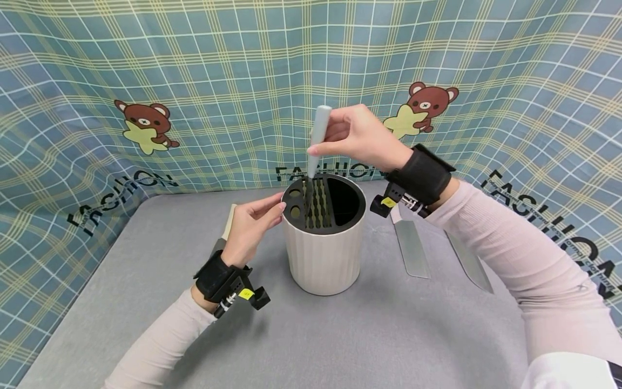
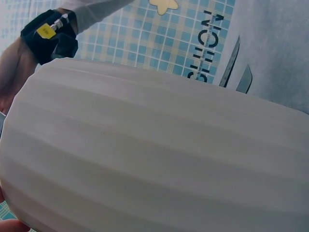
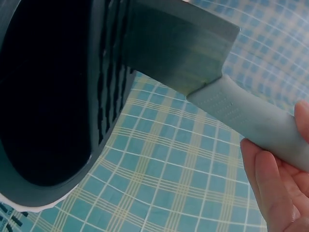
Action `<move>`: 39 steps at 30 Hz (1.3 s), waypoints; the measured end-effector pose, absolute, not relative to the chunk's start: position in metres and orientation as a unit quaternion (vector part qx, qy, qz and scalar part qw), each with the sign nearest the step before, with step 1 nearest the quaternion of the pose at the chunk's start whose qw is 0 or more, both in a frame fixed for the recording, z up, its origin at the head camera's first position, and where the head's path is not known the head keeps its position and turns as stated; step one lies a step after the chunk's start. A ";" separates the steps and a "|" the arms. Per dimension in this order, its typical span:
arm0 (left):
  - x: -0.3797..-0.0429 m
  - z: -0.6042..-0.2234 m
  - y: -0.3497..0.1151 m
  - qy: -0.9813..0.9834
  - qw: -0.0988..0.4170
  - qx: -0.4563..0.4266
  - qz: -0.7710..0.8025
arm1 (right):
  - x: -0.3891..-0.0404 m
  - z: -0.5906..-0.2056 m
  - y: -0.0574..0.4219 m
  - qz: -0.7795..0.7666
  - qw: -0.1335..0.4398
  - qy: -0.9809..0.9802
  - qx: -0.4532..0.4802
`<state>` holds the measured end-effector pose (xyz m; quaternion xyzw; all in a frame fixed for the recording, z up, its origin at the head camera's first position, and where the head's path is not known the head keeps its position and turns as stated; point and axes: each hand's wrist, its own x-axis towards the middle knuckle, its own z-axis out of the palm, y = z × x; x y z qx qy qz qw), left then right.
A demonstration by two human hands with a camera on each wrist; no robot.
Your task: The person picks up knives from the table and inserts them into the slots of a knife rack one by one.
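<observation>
A ribbed white knife holder (image 1: pixel 324 259) with a black slotted top stands upright on the grey table. My right hand (image 1: pixel 362 135) grips the pale blue-grey handle of a kitchen knife (image 1: pixel 319 135), held upright over the holder. Its broad blade (image 3: pixel 178 48) is partly down in the slotted section, the lower part hidden; some blade still shows above the slots in the right wrist view. My left hand (image 1: pixel 252 224) touches the holder's left rim with thumb and fingertips. In the left wrist view the holder's ribbed wall (image 2: pixel 154 145) hides most of that hand.
Right of the holder lie a broad-bladed knife (image 1: pixel 410 248) and another blade (image 1: pixel 468 262), partly under my right forearm. A cream-handled tool (image 1: pixel 228 221) lies behind my left hand. The holder's top also has round holes and a large opening (image 1: pixel 345 202). A checked cloth (image 1: pixel 311 65) surrounds the table.
</observation>
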<state>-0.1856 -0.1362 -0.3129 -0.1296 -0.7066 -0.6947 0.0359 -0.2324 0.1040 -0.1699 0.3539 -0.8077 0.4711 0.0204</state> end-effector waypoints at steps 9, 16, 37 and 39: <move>-0.218 -0.357 -0.150 -0.666 0.052 -0.189 -0.719 | -0.239 -0.172 0.089 0.405 -0.009 -0.836 0.370; -0.247 -0.392 -0.161 -0.663 0.053 -0.197 -0.720 | -0.239 -0.177 0.078 0.355 -0.020 -0.853 0.382; -0.187 -0.314 -0.137 -0.713 0.047 -0.134 -0.686 | -0.236 -0.176 0.061 0.279 -0.019 -0.875 0.395; -0.186 -0.312 -0.136 -0.716 0.042 -0.126 -0.686 | -0.236 -0.176 0.060 0.277 -0.018 -0.875 0.396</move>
